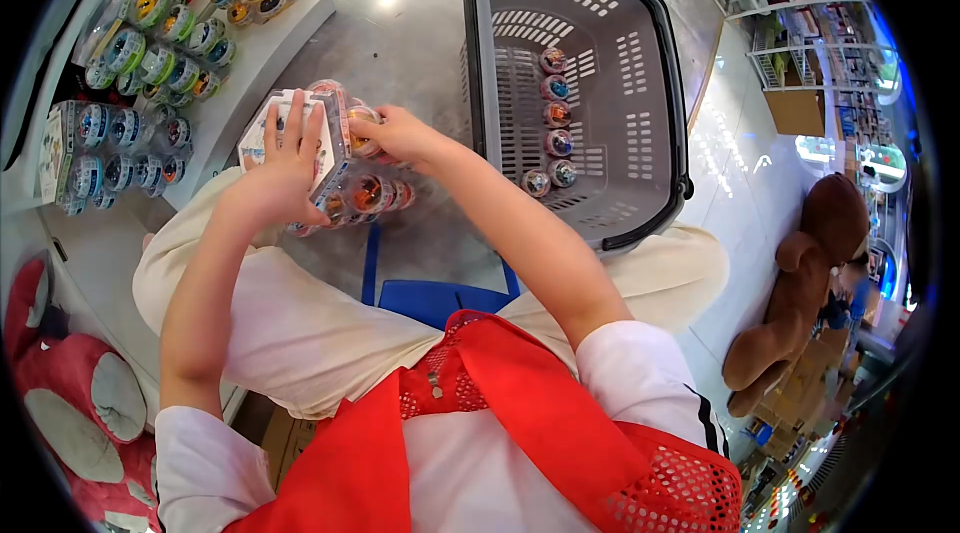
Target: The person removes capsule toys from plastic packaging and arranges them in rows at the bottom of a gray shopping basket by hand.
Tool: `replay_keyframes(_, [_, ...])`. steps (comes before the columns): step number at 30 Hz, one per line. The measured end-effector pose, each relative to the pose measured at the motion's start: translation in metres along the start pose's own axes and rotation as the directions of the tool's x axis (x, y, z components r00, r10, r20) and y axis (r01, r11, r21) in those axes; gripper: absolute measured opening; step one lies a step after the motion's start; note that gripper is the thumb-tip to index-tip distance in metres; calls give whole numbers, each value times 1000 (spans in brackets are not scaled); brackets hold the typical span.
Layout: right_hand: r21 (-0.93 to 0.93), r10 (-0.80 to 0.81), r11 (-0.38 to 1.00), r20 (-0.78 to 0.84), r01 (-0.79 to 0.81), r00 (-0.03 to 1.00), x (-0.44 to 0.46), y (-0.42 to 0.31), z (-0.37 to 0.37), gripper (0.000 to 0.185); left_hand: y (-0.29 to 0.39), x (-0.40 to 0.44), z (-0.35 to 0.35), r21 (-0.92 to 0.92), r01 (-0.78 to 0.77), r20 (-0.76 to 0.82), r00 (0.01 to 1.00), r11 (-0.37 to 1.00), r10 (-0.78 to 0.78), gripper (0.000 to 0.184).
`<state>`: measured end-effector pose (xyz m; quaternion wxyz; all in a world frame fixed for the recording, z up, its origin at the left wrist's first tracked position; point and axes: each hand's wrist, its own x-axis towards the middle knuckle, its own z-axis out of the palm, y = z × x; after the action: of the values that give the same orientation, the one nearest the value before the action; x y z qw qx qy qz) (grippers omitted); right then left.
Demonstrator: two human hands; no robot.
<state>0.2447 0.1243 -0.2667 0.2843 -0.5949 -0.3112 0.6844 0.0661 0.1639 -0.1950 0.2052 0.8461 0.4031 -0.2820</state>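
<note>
Presently, the left hand [281, 171] lies with fingers spread on the white face of the clear package [328, 157], not closed around it. The right hand [402, 136] holds a round capsule [361, 114] at the package's side; whether this capsule is already loose, I cannot tell. The package is between the right edge of the white shelf [309, 15] and the left rim of the grey basket [603, 65], which contains six balls [557, 114].
</note>
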Motion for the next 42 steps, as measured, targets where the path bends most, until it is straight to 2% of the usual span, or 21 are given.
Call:
replay_keyframes(3, [93,-20,996,52,15,998,-3,1,0,56,-4,2,-1,26,-27,19,999,999,26,136])
replay_keyframes(6, [260,-15,965,51,1,999,3,9,0,40,-10,6,-5,43,-52,26,998,998,51,132])
replay_keyframes(9, [471,18,881,56,-42,998,16,23,-5,44,-22,12,-6,71,-51,12,999,996,51,133])
replay_keyframes(12, [511,-104,855,5,87,995,20,23,-3,52,-41,20,-7,49,-35,19,999,998,34,131])
replay_keyframes(15, [327,-128,936,-20,127,992,-2,-4,-11,48,-59,25,5,42,-159,-130,978,986,163,130])
replay_keyframes(17, [370,-295,891,37,261,955,-32,-29,-28,53,-61,23,9,25,-177,-151,972,984,179,130])
replay_keyframes(19, [504,-490,766,56,399,870,-54,-44,-60,50,-58,22,0,-10,-168,-130,978,986,165,129])
replay_keyframes(20, [484,-578,712,-7,509,816,-64,-48,-80,53,-56,22,-3,-19,-143,-113,984,990,140,129])
replay_keyframes(21, [542,-639,633,-39,553,769,-71,-51,-104,53,-54,21,-6,-27,-118,-97,989,993,115,129])
replay_keyframes(22, [505,-638,601,-163,619,753,-81,-56,-122,52,-51,21,-8,-35,-93,-81,993,995,90,129])
replay_keyframes(24, [267,-590,694,-323,669,740,-75,-39,-171,54,-46,22,-11,-43,-53,-76,996,998,50,129])
replay_keyframes(26, [-108,-455,885,-404,452,793,-62,1,-211,60,-42,23,-12,-42,-34,-85,996,999,30,129])
replay_keyframes(27, [-246,-336,932,-318,265,887,-62,14,-219,61,-40,24,-11,-24,-26,-101,995,999,23,128])
replay_keyframes(28, [-388,-186,918,-248,79,951,-60,29,-226,63,-38,26,-10,-18,-37,-118,992,999,35,128])
replay_keyframes(30, [-694,-104,720,-91,12,990,-33,91,-240,64,-34,28,-10,-1,-57,-150,987,998,57,127])
replay_keyframes(31, [-736,-22,677,-56,-26,998,-21,116,-238,67,-26,29,-15,-13,-12,-109,994,1000,10,127])
replay_keyframes(34, [-821,235,564,50,-94,971,8,177,-226,72,-20,37,-19,11,-61,-127,990,998,62,127])
replay_keyframes(37, [-846,353,514,57,-143,934,25,218,-221,73,-16,43,-25,47,-98,-105,989,994,102,128])
replay_keyframes(40, [-877,385,469,97,-104,918,31,234,-219,75,-17,46,-28,28,-119,-93,988,993,121,129])
replay_keyframes(41, [-891,352,449,115,-60,929,29,236,-220,64,-16,46,-30,23,-103,-80,991,994,105,129])
replay_keyframes(42, [-906,393,419,120,-61,912,31,237,-221,60,-15,46,-33,16,-89,-71,993,996,90,129])
